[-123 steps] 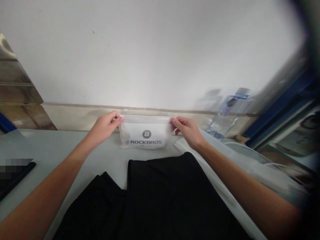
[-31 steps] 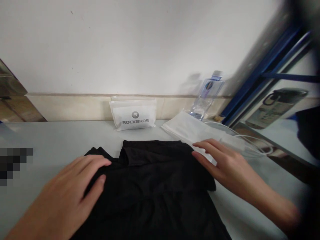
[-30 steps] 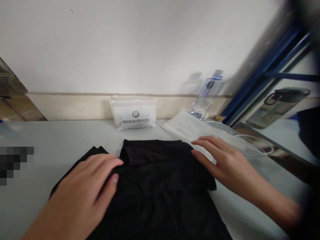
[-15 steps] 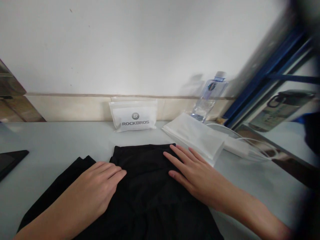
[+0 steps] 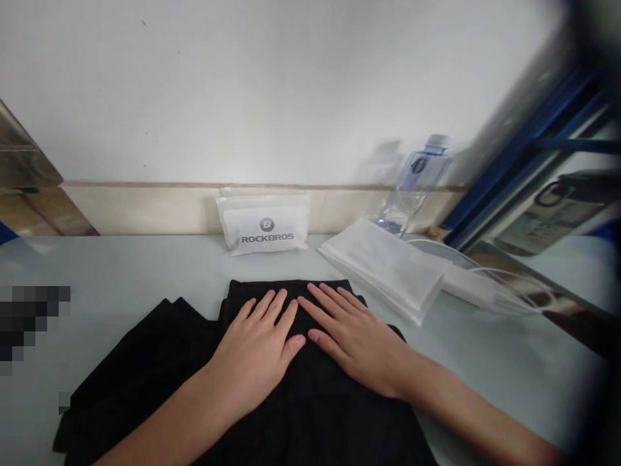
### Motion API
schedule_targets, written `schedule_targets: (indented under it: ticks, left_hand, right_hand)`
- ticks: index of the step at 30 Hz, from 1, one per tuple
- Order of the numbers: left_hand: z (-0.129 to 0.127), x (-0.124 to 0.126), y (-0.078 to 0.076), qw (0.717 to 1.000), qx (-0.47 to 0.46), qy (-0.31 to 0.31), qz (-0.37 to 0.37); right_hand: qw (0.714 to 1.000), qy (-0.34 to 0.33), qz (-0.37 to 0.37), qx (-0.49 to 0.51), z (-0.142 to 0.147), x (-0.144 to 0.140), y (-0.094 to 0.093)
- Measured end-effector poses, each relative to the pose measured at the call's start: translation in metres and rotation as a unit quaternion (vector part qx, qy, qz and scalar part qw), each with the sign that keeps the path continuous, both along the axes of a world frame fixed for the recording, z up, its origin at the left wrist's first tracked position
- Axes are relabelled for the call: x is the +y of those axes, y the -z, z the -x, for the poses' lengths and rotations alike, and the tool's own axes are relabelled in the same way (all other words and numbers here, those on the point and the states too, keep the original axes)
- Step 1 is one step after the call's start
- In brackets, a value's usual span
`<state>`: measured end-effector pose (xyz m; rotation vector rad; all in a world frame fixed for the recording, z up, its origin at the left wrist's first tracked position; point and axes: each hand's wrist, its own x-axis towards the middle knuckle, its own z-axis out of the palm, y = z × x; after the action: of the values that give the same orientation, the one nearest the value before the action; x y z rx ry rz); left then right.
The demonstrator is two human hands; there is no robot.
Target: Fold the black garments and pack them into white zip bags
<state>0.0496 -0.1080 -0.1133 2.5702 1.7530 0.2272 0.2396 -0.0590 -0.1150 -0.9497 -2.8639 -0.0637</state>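
Note:
A black garment (image 5: 310, 382) lies spread on the grey table, its straight far edge towards the wall and a sleeve-like or leg-like part out to the left. My left hand (image 5: 259, 343) rests flat on it, fingers apart. Beside it, my right hand (image 5: 352, 333) also presses flat on the cloth with spread fingers. The two thumbs are close together but do not touch. What kind of garment this is, I cannot tell, since its near part runs out of view.
A white ROCKBROS pouch (image 5: 266, 226) leans at the wall. To its right are a translucent plastic bag (image 5: 383, 265), a clear water bottle (image 5: 412, 184) and a white adapter with cables (image 5: 470, 285). A dark bottle (image 5: 553, 213) stands far right. The grey table (image 5: 145, 265) meets the wall.
My left hand has opened from its closed grip at the garment's left edge and moved right, flat onto the cloth. The right hand stays flat, slightly shifted.

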Motion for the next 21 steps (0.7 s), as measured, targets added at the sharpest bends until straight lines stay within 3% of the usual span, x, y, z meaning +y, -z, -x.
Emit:
schedule_targets:
  ticks: [8,17,21]
  left_hand:
    - [-0.011,0.023,-0.008,0.999,-0.033,0.039,-0.006]
    - [-0.008,0.024,0.006,0.997,-0.082,0.015,0.006]
    - [0.001,0.012,-0.008,0.992,-0.116,0.01,-0.044]
  right_hand:
    - [0.999,0.038,0.009,-0.03,-0.02,0.014,-0.001]
    - [0.998,0.051,0.028,-0.031,-0.018,0.013,-0.002]
    - [0.999,0.045,0.007,-0.027,-0.019,0.012,-0.002]
